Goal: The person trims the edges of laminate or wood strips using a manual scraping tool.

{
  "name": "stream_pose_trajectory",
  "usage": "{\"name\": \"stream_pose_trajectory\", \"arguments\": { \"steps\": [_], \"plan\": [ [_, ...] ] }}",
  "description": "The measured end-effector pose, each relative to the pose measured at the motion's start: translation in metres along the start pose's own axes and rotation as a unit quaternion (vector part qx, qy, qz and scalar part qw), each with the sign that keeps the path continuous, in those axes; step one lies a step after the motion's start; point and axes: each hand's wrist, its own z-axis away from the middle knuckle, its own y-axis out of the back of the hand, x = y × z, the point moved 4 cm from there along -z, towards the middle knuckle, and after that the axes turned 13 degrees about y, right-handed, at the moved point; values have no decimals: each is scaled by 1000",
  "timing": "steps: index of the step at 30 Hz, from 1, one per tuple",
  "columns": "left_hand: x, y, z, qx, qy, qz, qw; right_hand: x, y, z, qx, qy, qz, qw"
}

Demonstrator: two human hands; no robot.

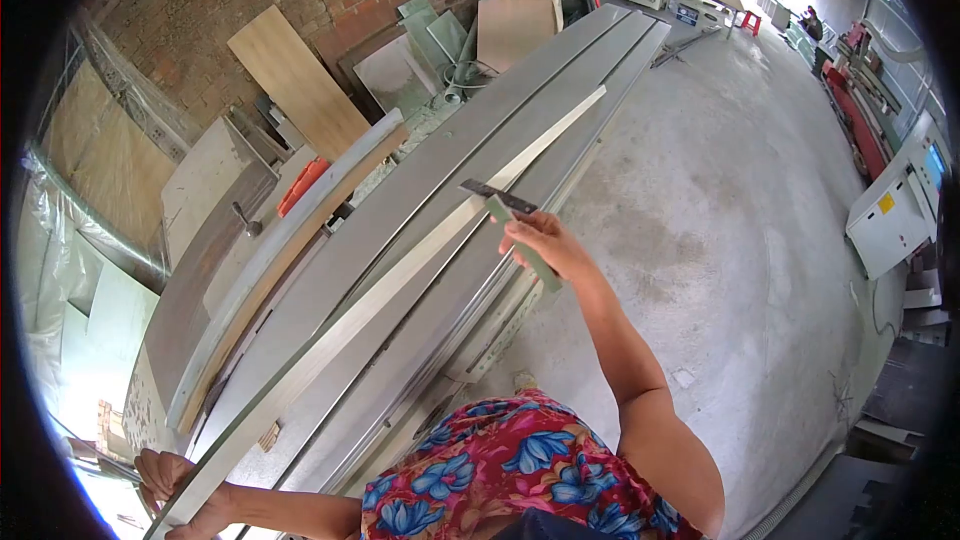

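A long, pale wooden strip (340, 330) runs diagonally over the grey machine table. At the lower left my left hand (185, 492) is closed around its near end. My right hand (535, 240) grips what looks like a try square, with a dark blade (482, 189) and a greenish stock (538, 265). The blade lies across the strip, past its middle, and the stock points down toward me. Part of the stock is hidden behind my fingers.
Under the strip is a long grey table (440, 170) with lengthwise slots. To its left runs a long fence (290, 260) with a red-orange piece (303, 187) beside it. Boards (300, 80) lean on the brick wall. A white control cabinet (895, 210) stands at right.
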Motion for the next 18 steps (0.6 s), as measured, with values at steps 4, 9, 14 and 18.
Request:
{"name": "stream_pose_trajectory", "arguments": {
  "steps": [4,9,14,18],
  "plan": [
    [6,0,1,7,-12,15,1000,18,52,-18,60,-13,14,998],
    [37,24,3,29,-52,-66,996,8,83,-28,90,-2,45,995],
    [35,36,0,81,-71,-161,981,-1,75,-35,-16,1,29,999],
    [23,47,-6,120,-82,-219,965,8,96,-50,-31,-35,20,999]
  ]
}}
